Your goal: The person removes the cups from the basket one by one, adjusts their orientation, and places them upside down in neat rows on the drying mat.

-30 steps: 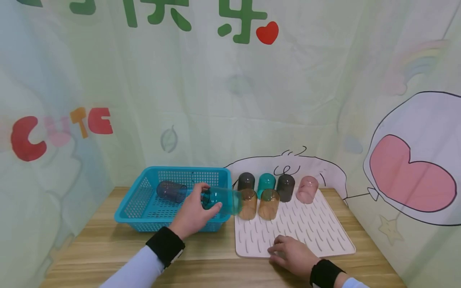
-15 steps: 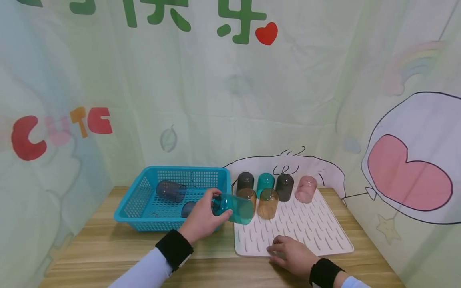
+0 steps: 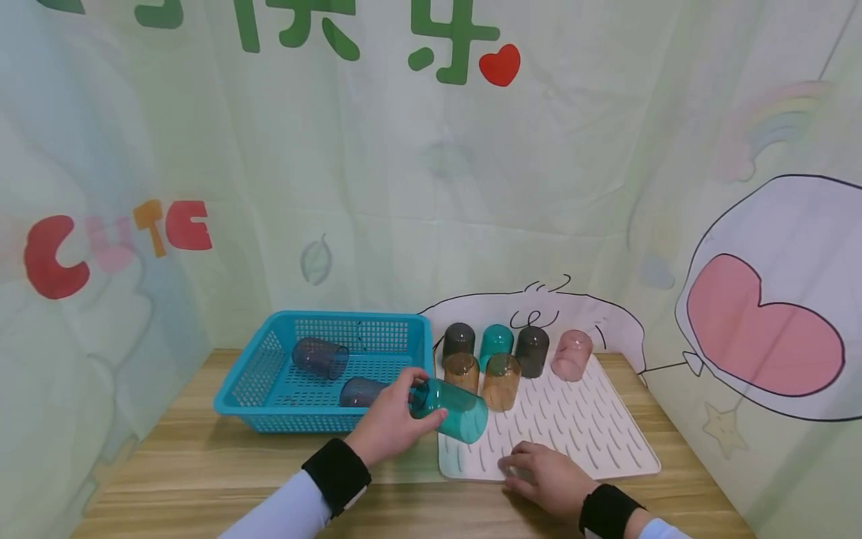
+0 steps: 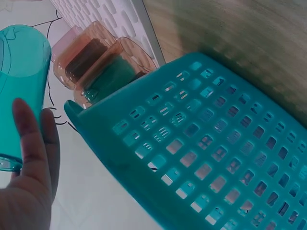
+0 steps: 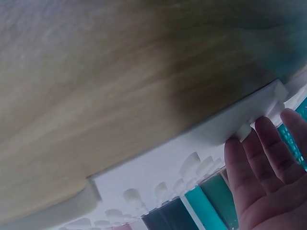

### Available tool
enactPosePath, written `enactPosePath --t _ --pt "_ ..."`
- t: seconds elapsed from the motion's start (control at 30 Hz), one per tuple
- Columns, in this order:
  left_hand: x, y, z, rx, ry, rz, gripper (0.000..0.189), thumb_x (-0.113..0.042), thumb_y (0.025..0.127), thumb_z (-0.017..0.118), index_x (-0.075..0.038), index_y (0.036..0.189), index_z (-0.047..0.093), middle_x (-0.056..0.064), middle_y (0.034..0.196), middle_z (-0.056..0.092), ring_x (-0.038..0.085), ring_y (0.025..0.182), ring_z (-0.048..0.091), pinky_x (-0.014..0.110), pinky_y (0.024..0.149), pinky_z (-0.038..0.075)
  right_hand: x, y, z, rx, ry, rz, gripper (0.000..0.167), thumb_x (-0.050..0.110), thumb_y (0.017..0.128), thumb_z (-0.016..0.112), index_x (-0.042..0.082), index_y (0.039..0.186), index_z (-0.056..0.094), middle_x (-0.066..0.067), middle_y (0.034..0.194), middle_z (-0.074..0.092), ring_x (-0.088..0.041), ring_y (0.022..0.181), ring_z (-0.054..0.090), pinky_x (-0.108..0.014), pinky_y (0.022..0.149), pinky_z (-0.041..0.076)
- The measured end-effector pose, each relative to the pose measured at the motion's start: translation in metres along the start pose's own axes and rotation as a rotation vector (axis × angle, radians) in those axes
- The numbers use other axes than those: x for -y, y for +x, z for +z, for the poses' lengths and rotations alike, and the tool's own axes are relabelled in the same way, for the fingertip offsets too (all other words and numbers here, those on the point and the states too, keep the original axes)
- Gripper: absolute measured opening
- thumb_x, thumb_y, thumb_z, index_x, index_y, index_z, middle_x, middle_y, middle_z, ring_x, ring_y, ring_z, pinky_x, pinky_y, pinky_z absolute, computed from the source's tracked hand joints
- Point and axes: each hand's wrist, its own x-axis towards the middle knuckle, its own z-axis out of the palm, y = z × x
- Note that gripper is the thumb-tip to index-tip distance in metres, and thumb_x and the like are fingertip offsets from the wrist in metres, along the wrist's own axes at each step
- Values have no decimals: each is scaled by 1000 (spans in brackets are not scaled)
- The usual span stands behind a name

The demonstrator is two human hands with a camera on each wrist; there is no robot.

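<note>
My left hand grips a clear teal cup by its base end. The cup is tilted, mouth pointing right and down, above the left side of the white ridged drying mat. In the left wrist view the fingers of that hand lie along the teal cup. My right hand rests at the mat's front edge, fingers loosely bent. The right wrist view has its fingertips touching the mat. Upside down on the mat stand two amber cups, a teal cup, two dark cups and a pink cup.
A blue perforated basket stands left of the mat. Inside it two greyish-purple cups lie on their sides, one cup at the back and another cup partly behind my left hand. A printed curtain hangs behind the wooden table.
My left hand has carried the teal cup from the basket's right edge rightward and toward me, over the mat; its mouth now tips further down. The right hand has stayed at the mat's edge.
</note>
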Motion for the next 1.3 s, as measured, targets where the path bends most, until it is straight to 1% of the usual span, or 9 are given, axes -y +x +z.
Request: enactPosePath --t 0.23,0.37,0.5,0.57,0.73,0.83,0.97,1.1,1.3 --pt "3 -1 1 38 -11 2 68 -50 91 73 -13 140 44 15 139 58 32 117 60 54 95 57 0 2 -1 -17 1 15 34 42 100 63 20 125 71 8 114 68 -8 104 62 -42 96 56" --pt "3 0 2 42 -6 11 68 -50 91 73 -13 139 44 16 139 58 33 116 61 53 95 57 3 5 -6 -55 57 58 32 31 99 65 16 127 69 5 114 68 -10 102 62 -45 96 56" --pt "2 -1 3 43 1 5 67 -50 90 73 -13 139 44 16 138 58 34 116 61 54 94 57 13 11 -20 -184 144 109 30 22 100 64 14 128 67 -2 120 68 -19 108 65 -49 98 55" --pt "2 -1 4 44 -2 -3 67 -49 90 74 -14 139 45 16 138 59 34 116 61 54 94 57 19 15 -28 -271 152 96 32 20 100 64 15 132 64 -3 125 66 -21 114 65 -49 100 55" --pt "3 -2 5 57 -15 -9 66 -47 91 74 -13 139 44 17 139 57 35 117 62 56 95 57 40 23 -47 -393 141 -40 50 29 99 67 26 147 52 1 140 56 -22 127 59 -49 103 54" --pt "4 -3 5 63 -18 -5 67 -48 91 74 -13 140 44 17 140 57 35 118 62 57 96 56 55 28 -55 -365 157 -145 59 41 98 68 32 152 45 1 148 49 -25 133 55 -49 102 55" --pt "5 -4 5 66 -16 9 67 -49 91 73 -13 138 45 17 138 59 35 116 63 56 95 57 73 36 -61 -278 144 -242 69 49 95 68 36 156 38 0 152 44 -24 130 57 -43 98 57" --pt "5 -6 5 61 -11 22 65 -49 91 73 -13 137 45 16 139 58 34 115 64 55 94 57 85 44 -61 -235 75 -298 74 49 94 71 37 157 35 1 152 43 -21 128 57 -38 98 57" --pt "4 -7 4 53 -5 32 66 -49 91 73 -12 138 45 16 138 60 34 114 64 54 93 57 90 50 -58 -238 1 -347 79 43 91 76 36 158 34 -1 149 45 -19 122 59 -38 96 58"
